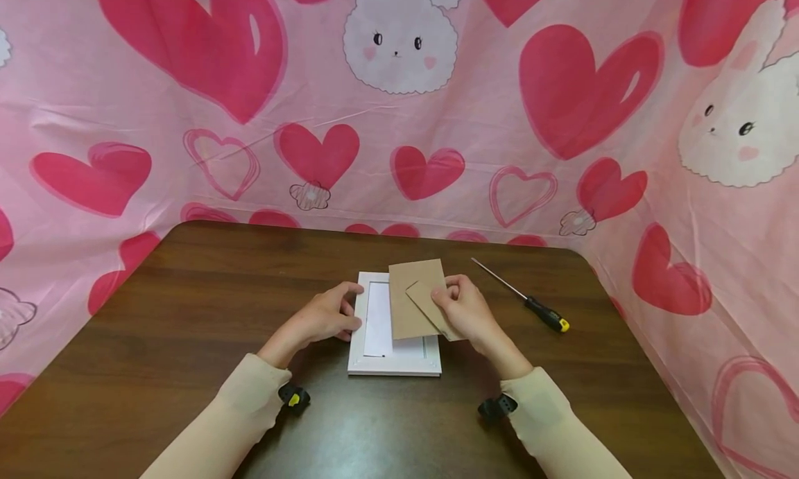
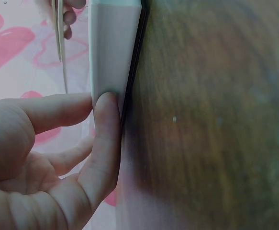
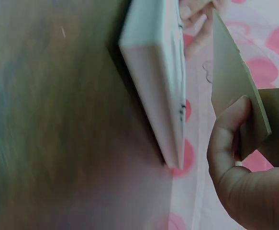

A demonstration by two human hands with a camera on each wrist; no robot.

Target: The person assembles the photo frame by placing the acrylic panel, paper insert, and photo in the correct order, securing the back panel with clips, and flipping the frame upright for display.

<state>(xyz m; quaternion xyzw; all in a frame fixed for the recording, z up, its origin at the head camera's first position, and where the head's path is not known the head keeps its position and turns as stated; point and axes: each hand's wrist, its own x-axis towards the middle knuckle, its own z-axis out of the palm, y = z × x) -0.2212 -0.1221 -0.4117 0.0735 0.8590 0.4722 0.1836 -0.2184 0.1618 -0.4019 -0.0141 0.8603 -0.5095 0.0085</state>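
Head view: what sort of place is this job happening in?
Probably a makeshift indoor workspace: a dark wooden table, pink heart-print cloth hanging behind it and at both sides, and a screwdriver lying near a white frame.

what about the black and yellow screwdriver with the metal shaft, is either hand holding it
No, the screwdriver lies on the dark brown wooden table, apart from the left hand and the right hand.

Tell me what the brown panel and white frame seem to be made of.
Brown panel: probably fibreboard or cardboard, matte, judging by its plain tan face and rough edge. White frame: painted wood or plastic, I can't tell which; its even white surface looks smooth, with a soft sheen.
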